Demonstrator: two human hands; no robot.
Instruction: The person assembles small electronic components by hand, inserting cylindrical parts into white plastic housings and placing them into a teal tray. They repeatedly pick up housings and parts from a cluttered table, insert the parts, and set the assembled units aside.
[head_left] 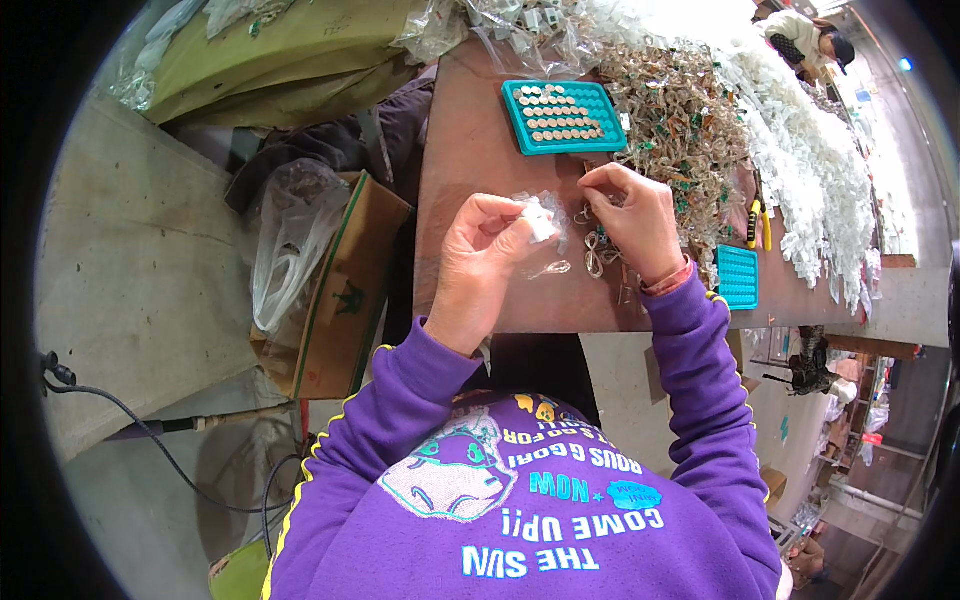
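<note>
My left hand (pixel 474 258) pinches a small clear plastic bag (pixel 541 219) between thumb and fingertips over the brown table. To its right, my right hand (pixel 640 222) has thumb and forefinger pressed together; whatever is between them is too small to make out. Thin looped cords (pixel 595 254) lie on the tabletop between my hands. A pale cord loop (pixel 551 268) rests nearer to me. Beyond my hands sits a teal tray (pixel 560 147) with rows of round silvery pieces (pixel 562 122).
A heap of small cord pieces (pixel 680 125) and a pile of clear bags (pixel 800 190) cover the right side. Yellow-handled pliers (pixel 766 228) and a smaller blue tray (pixel 737 277) lie there. A cardboard box (pixel 345 300) stands left; another person (pixel 800 42) is at far right.
</note>
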